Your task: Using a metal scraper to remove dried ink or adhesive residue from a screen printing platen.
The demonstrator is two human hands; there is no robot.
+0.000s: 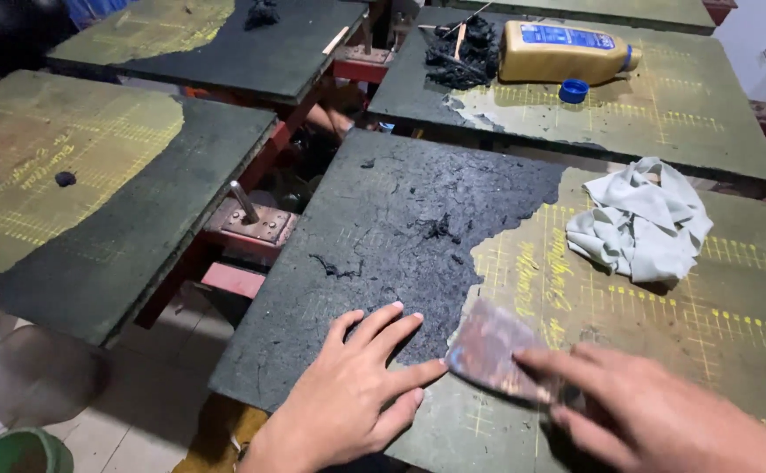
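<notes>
Black coating [400, 228] covers the left part of the near platen [663, 350]. Left hand [356, 394] lies flat on it, fingers spread. Right hand [654, 412] grips a scraper card [488, 346] at the coating's edge; a crumpled rag [641, 223] lies beyond.

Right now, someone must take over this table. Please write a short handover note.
Left hand: flat, open on the board, on the black coating.
Right hand: fingers hold a flat scraper at the coating's edge.
Done: the board's right part is scraped bare.
Left: the left part is still black, with loose crumbs.
A grey rag lies on the bare part.
</notes>
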